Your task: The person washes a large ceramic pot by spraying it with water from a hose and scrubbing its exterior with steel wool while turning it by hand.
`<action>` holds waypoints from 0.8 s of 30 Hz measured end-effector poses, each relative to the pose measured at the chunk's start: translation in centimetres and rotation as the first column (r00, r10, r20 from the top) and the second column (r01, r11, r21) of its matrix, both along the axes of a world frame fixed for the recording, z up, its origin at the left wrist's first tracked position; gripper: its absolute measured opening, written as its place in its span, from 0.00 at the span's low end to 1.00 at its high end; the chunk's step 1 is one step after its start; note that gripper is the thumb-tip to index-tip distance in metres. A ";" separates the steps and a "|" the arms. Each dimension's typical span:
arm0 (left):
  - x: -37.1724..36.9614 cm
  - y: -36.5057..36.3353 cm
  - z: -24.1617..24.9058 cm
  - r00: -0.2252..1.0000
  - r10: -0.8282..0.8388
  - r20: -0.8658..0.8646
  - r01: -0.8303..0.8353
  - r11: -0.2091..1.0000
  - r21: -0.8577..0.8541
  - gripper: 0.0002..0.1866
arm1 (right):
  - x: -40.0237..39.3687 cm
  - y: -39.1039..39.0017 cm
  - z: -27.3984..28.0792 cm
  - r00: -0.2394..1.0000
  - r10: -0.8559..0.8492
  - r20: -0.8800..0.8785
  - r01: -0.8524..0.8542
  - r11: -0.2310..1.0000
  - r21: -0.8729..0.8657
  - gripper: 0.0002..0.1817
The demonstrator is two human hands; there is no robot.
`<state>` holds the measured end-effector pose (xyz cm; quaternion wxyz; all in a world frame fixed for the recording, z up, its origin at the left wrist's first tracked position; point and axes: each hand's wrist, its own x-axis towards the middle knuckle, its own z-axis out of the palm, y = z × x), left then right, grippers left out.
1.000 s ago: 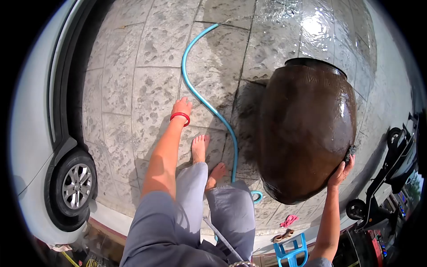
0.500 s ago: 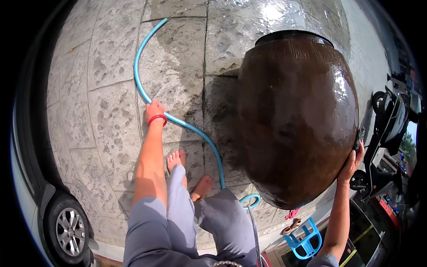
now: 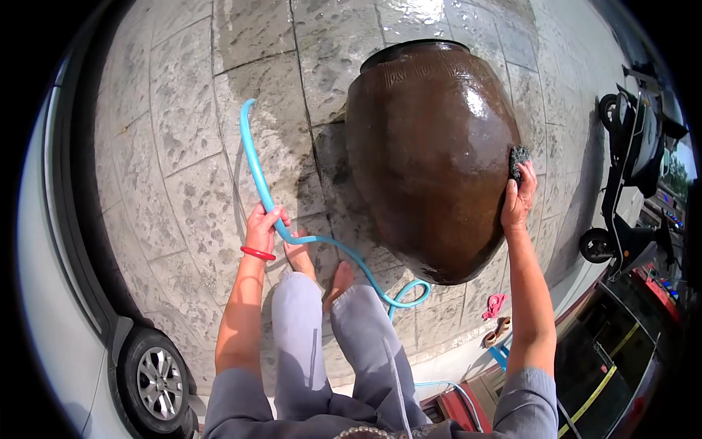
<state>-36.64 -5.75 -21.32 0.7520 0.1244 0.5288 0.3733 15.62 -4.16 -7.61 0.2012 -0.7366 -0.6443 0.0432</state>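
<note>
Head view, outdoors: stone paving, wet in parts; car at L, scooter at far R.

Brown jar R of ctr, looks laid on its side, mouth away from person. L hand: fingers closed round blue hose; flow at tip, can't tell. R hand: fingers half bent, holding dark scrub pad vs jar's R side.

Step (judged): scrubbing jar, hose at hand. Next move prob. needs pad pressure kept on curve, hose tip aimed jarward.

Room: wide paving btwn hose & car; narrower strip jar–scooter. Hose loop near jar base, poss. snag.
</note>
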 end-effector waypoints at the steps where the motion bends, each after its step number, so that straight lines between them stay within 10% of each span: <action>1: 1.1 0.1 2.2 0.993 -0.119 -0.027 0.120 0.992 0.050 0.16 | -0.2 0.1 0.2 1.000 -0.003 0.012 0.003 1.000 -0.005 0.21; 8: 9.6 1.4 14.3 0.829 -0.532 0.172 0.510 0.846 0.155 0.32 | -0.4 0.2 0.8 1.000 -0.010 -0.004 0.010 0.999 -0.036 0.21; 14: 20.0 2.4 18.0 0.850 -0.478 0.220 0.449 0.877 0.171 0.26 | -0.2 0.5 1.4 1.000 -0.011 -0.024 0.011 1.000 0.009 0.20; 21: 29.5 0.5 17.6 0.799 -0.337 -0.499 0.310 0.940 -0.139 0.19 | 0.4 0.0 1.3 0.994 0.018 -0.110 -0.016 1.000 0.019 0.22; 24: 31.8 -1.0 20.3 0.789 -0.227 -0.571 0.269 0.963 -0.012 0.18 | 0.8 -0.1 1.0 0.989 0.049 -0.142 -0.048 0.999 0.006 0.22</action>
